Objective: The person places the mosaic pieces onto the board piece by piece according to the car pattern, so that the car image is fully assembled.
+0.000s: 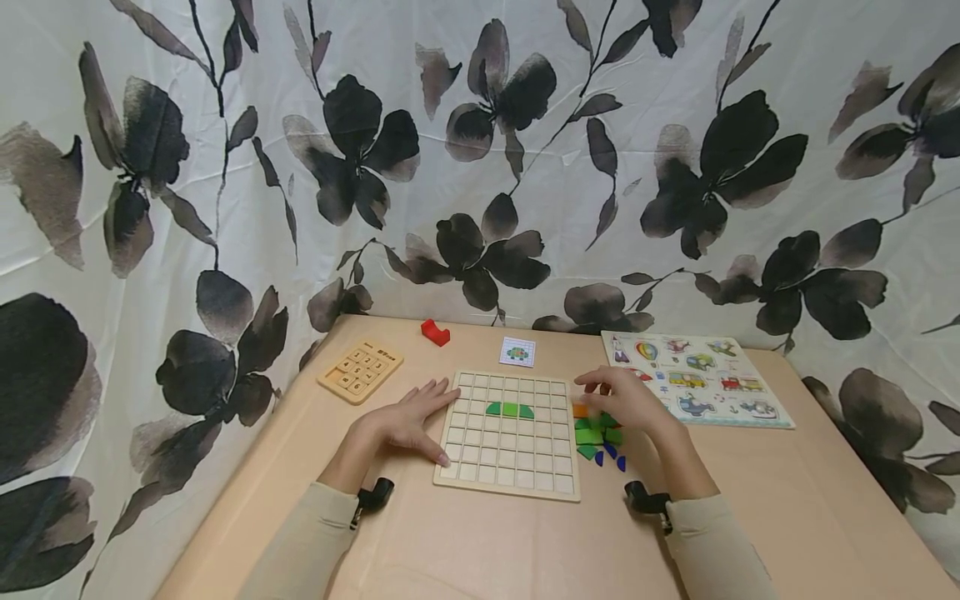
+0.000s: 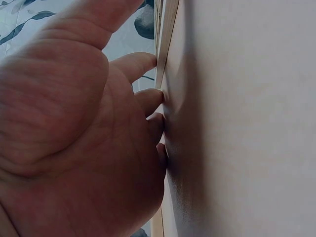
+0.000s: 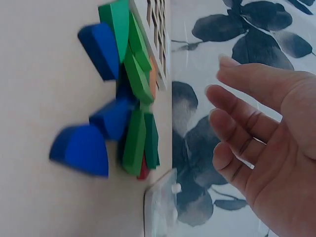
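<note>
Left hand: thumb spread wide | Right hand: fingers bent (loosely)

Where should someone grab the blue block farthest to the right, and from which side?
Probably pinch the blue block across its curved and straight edges, the right hand coming down from the right: it seems to lie flat with thick sides, and other blocks lie leftward and beyond.

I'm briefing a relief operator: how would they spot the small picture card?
On the table, find the gridded wooden board. Just past its far edge lies a small white card. It bears one mainly green picture, unlike the large many-picture board to its right.
</note>
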### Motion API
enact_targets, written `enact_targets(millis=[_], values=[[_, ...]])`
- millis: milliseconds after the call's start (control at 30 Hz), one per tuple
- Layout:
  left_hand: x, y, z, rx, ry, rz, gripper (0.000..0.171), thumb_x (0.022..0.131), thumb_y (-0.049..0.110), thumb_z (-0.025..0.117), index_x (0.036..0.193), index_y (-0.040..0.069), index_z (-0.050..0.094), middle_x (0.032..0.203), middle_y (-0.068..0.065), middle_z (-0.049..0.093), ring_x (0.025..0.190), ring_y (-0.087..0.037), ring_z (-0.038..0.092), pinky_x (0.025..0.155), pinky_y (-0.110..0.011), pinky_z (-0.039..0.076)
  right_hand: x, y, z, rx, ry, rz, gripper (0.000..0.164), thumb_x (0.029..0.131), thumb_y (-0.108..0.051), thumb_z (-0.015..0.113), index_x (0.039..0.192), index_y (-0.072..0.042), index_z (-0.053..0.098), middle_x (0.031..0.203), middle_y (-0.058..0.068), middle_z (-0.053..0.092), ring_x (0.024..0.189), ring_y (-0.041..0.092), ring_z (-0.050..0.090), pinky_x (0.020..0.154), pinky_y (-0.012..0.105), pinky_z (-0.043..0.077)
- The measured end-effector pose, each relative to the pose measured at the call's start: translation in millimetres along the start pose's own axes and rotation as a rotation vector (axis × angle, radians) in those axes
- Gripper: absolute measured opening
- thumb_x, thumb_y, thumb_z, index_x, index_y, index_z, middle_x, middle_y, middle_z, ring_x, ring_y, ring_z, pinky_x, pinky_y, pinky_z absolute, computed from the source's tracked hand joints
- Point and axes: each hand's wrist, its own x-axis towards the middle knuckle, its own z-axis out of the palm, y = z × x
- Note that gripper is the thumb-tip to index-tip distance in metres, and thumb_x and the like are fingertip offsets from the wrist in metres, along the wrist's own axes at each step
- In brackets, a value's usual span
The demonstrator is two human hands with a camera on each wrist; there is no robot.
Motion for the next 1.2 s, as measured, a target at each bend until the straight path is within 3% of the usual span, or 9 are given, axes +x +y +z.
enact_targets(millis=[267,800,1033,1200], values=[[0.6,-1.1,0.7,-0.003,0.002,-0.001,0.124,0.071,0.058,0.090,0.167,0.016,0.023,0.176,-0.016,0.004,0.163,-0.037,-0.003,0.131,-0.059,0.002,-7.1,15.6,-8.7,-0.041,-0.036,0.094,0.028,0.098,-0.010,0.070,0.125,-0.002,0.074,0.100,0.006,0.069,0.078,0.020,0.054,0.059,0.027,0.048],[0.1,0.5,0.6,-0.002,0.004,-0.001,0.124,0.071,0.056,0.091,0.167,0.016,0.023,0.176,-0.016,0.004,0.163,-0.037,-0.003,0.131,-0.059,0.002,-7.6,35.6,-8.8,-0.124,-0.034,0.138,0.025,0.096,-0.005,0.070,0.120,-0.001,0.076,0.102,0.008,0.071,0.089,0.021,0.057,0.077,0.033,0.051],[-0.8,1.6,-0.1,-0.009,0.006,0.000,0.124,0.071,0.055,0.091,0.167,0.015,0.023,0.176,-0.017,0.004,0.163,-0.038,-0.003,0.131,-0.059,0.002,-7.0,38.7,-5.8,-0.144,-0.051,0.121,0.024,0.095,-0.001,0.067,0.116,-0.003,0.078,0.110,0.010,0.076,0.094,0.022,0.062,0.091,0.049,0.057],[-1.1,1.3,0.0,0.000,0.006,0.008,0.124,0.072,0.055,0.091,0.167,0.015,0.024,0.176,-0.017,0.004,0.163,-0.039,-0.003,0.131,-0.059,0.002,-5.6,39.8,-2.8,-0.149,-0.058,0.130,0.024,0.094,0.001,0.066,0.114,-0.003,0.078,0.106,0.008,0.075,0.091,0.021,0.059,0.087,0.045,0.057]])
